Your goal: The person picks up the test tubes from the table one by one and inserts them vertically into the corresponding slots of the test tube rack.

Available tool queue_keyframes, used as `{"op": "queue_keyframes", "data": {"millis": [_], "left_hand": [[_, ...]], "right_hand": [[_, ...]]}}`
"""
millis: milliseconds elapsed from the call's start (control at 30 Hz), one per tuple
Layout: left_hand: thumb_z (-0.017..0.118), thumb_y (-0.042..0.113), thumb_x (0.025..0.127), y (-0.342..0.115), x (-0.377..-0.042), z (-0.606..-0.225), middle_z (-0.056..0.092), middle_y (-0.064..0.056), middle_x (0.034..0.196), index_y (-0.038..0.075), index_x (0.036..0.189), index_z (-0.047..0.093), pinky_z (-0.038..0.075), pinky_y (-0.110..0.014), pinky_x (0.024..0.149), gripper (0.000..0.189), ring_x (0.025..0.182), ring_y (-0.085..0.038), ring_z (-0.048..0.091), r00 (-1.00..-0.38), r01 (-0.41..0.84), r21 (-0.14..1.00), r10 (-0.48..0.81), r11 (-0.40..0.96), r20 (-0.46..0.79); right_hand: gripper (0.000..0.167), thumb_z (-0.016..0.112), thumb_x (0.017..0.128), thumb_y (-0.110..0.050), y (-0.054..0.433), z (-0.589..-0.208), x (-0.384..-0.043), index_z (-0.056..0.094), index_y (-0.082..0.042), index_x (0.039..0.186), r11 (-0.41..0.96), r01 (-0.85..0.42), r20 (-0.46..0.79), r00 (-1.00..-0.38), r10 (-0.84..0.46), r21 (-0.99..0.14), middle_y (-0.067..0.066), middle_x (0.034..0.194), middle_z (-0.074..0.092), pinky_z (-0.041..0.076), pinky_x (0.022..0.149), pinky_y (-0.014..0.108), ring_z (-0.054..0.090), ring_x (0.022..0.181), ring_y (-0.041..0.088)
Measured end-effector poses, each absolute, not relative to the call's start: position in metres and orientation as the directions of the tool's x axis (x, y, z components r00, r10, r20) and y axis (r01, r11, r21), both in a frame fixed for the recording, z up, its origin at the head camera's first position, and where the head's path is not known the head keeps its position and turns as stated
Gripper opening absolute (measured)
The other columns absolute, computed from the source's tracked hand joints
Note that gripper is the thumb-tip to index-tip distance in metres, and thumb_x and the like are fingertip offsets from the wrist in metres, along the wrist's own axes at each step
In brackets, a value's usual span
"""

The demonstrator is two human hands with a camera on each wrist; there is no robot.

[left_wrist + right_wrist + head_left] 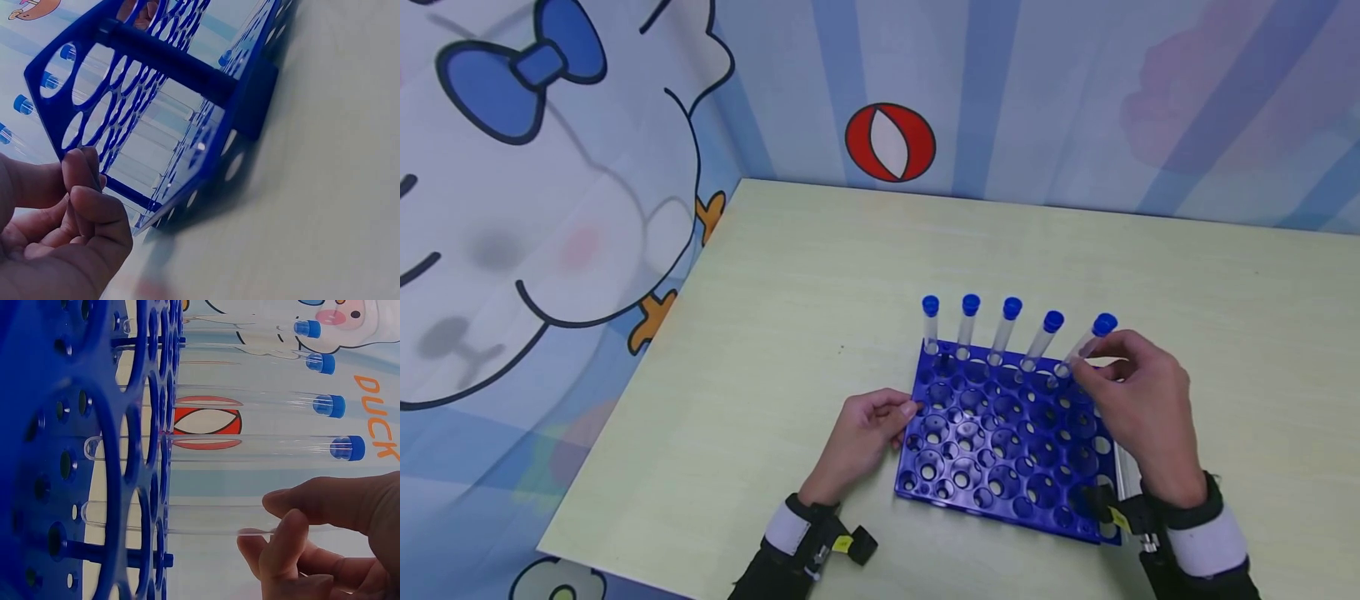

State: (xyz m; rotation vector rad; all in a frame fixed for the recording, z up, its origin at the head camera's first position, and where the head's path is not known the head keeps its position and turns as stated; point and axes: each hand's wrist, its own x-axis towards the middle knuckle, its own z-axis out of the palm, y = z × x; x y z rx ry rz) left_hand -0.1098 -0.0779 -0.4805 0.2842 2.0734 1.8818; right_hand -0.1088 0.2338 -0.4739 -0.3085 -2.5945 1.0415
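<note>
Placing of the rightmost tube point(1104, 324), probably: right hand point(1141, 400) pinching it in the far row of the blue rack point(1017, 508), left hand point(863, 432) gripping the rack's left edge. From here, seating depth is hard to judge; the next move should be gentle release.

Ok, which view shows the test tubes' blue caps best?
The head view: all five blue caps show. Right wrist shows four, the right hand hiding the fifth; left wrist shows some, partly through the test tube rack.
</note>
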Motion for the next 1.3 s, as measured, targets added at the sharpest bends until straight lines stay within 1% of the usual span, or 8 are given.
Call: {"op": "queue_keyframes", "data": {"millis": [100,333,600,700,867,1000,1133,1300], "left_hand": [[0.054,0.014,0.093,-0.078,-0.11,-0.48,0.059,-0.005,0.072,0.001,0.101,0.065,0.048,-0.026,0.055,0.018,0.06,-0.016,0.053,-0.926,-0.077,0.991,0.36,0.109,-0.112],[0.054,0.013,0.093,-0.078,-0.11,-0.478,0.059,-0.005,0.073,-0.001,0.103,0.064,0.047,-0.025,0.056,0.02,0.062,-0.018,0.053,-0.921,-0.109,0.988,0.362,0.109,-0.142],[0.051,0.005,0.093,-0.076,-0.105,-0.454,0.058,-0.005,0.072,-0.008,0.104,0.061,0.048,-0.027,0.057,0.019,0.062,-0.019,0.053,-0.917,-0.108,0.987,0.372,0.116,-0.144],[0.051,0.005,0.093,-0.076,-0.104,-0.451,0.058,-0.005,0.072,-0.008,0.103,0.061,0.049,-0.028,0.057,0.019,0.062,-0.018,0.053,-0.918,-0.103,0.988,0.371,0.118,-0.14],[0.052,0.006,0.093,-0.076,-0.104,-0.453,0.058,-0.005,0.073,-0.007,0.104,0.062,0.049,-0.028,0.057,0.019,0.062,-0.019,0.052,-0.918,-0.109,0.986,0.369,0.123,-0.147],[0.053,0.008,0.093,-0.077,-0.108,-0.466,0.058,-0.005,0.073,-0.005,0.104,0.062,0.049,-0.028,0.057,0.02,0.062,-0.02,0.053,-0.917,-0.113,0.987,0.369,0.113,-0.148],[0.054,0.012,0.093,-0.078,-0.11,-0.478,0.059,-0.005,0.074,-0.002,0.104,0.064,0.048,-0.027,0.056,0.02,0.062,-0.019,0.053,-0.921,-0.106,0.988,0.365,0.108,-0.138],[0.054,0.014,0.093,-0.078,-0.11,-0.48,0.059,-0.005,0.074,0.0,0.102,0.064,0.048,-0.026,0.056,0.02,0.061,-0.016,0.053,-0.925,-0.082,0.99,0.362,0.111,-0.117]], "right_hand": [[0.033,0.062,0.081,-0.05,0.233,-0.472,-0.108,0.061,-0.022,0.098,0.71,0.067,0.215,-0.929,0.301,-0.701,-0.003,0.096,0.064,0.047,0.045,0.026,0.057,0.071,0.012],[0.033,0.062,0.081,-0.051,0.234,-0.473,-0.108,0.061,-0.022,0.096,0.728,0.059,0.224,-0.932,0.286,-0.683,-0.002,0.095,0.064,0.047,0.045,0.027,0.057,0.071,0.012],[0.032,0.061,0.082,-0.049,0.231,-0.467,-0.107,0.06,-0.02,0.094,0.73,0.054,0.215,-0.938,0.27,-0.681,-0.001,0.094,0.063,0.047,0.046,0.027,0.056,0.07,0.014],[0.032,0.061,0.082,-0.049,0.229,-0.463,-0.106,0.059,-0.019,0.095,0.729,0.06,0.2,-0.943,0.265,-0.682,0.0,0.095,0.063,0.047,0.046,0.027,0.057,0.072,0.016],[0.034,0.06,0.082,-0.05,0.228,-0.461,-0.105,0.059,-0.019,0.095,0.728,0.07,0.184,-0.947,0.265,-0.682,0.001,0.096,0.063,0.048,0.047,0.027,0.057,0.073,0.017],[0.036,0.06,0.082,-0.051,0.229,-0.463,-0.106,0.059,-0.019,0.097,0.725,0.074,0.176,-0.948,0.264,-0.685,0.001,0.098,0.062,0.048,0.048,0.028,0.058,0.074,0.017],[0.038,0.059,0.081,-0.054,0.231,-0.468,-0.106,0.059,-0.02,0.099,0.727,0.087,0.167,-0.948,0.27,-0.681,0.001,0.1,0.062,0.049,0.049,0.029,0.059,0.075,0.018],[0.043,0.058,0.08,-0.057,0.234,-0.472,-0.106,0.06,-0.019,0.1,0.74,0.103,0.16,-0.948,0.276,-0.665,0.0,0.098,0.062,0.049,0.048,0.029,0.059,0.074,0.018]]}}
